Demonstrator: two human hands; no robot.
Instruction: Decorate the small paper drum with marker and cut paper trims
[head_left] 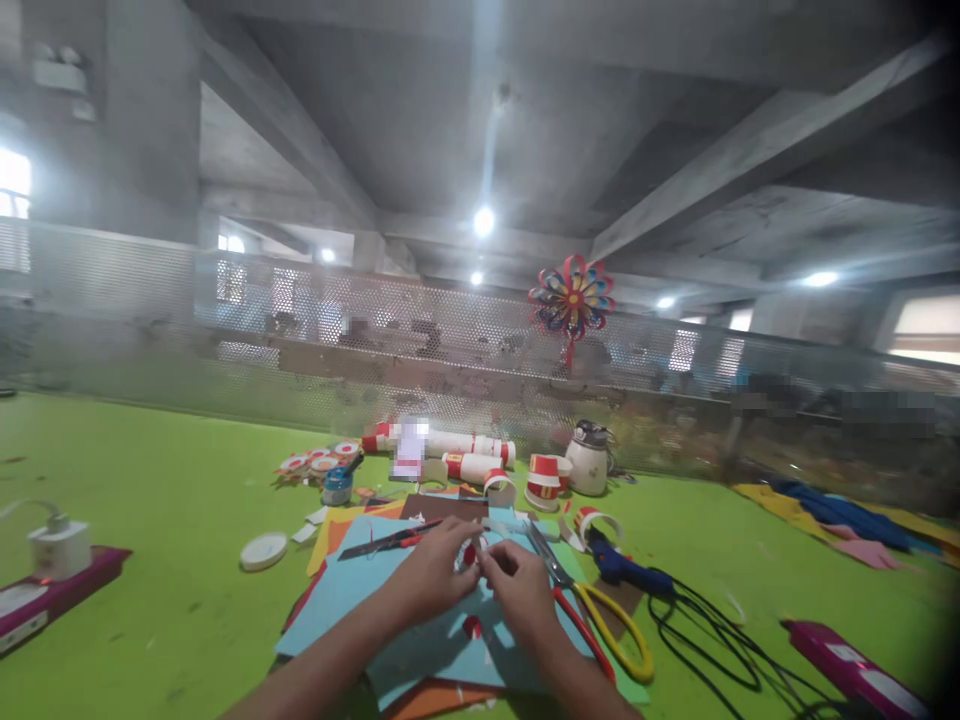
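Both my hands work over a stack of coloured paper, a light blue sheet (337, 610) on top. My left hand (439, 565) pinches a small red-and-white paper piece (470, 553), partly hidden by the fingers. Close beside it, the fingertips of my right hand (521, 590) are pressed together at the edge of the same piece. A red scrap (472, 627) lies on the sheet below. To the right of my right hand are scissors (553, 555) with a yellow handle loop and a red handle beside it. A long dark-bladed tool (375, 543) lies left of my left hand.
A blue glue gun (630, 572) with black cable lies right. Cut paper cups (544, 480), a white jar (589, 460), a phone (409, 448) and a blue pot (337, 486) stand behind. Power strips (855, 665) lie at both sides. A pinwheel flower (574, 298) rises by the mesh screen (450, 310).
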